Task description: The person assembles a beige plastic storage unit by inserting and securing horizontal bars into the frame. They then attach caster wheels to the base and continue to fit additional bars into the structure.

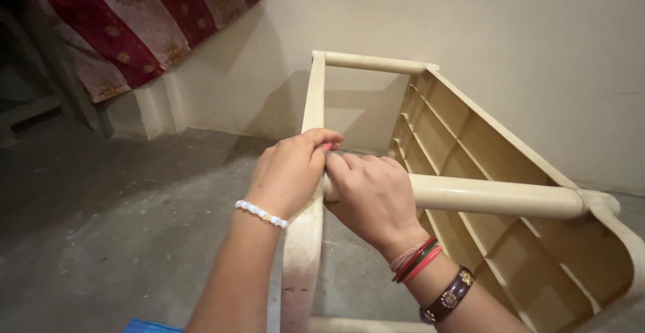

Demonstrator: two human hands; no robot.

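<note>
A cream plastic chair (470, 145) lies tipped over on the floor, with its ribbed underside facing up and to the right. A round leg bar (497, 196) runs across the middle of the view. My right hand (373, 198) wraps around the left end of that bar, where it meets a long side rail (304, 239). My left hand (292, 168) presses its fingertips against the same joint, touching the right hand. A white bead bracelet sits on the left wrist. Red and green bangles and a brown band sit on the right wrist.
The grey concrete floor (121, 212) spreads to the left. A cream wall (537, 44) stands close behind the chair. A red and cream patterned cloth (141, 17) hangs at the upper left over dark furniture. A blue scrap (151, 326) shows at the bottom edge.
</note>
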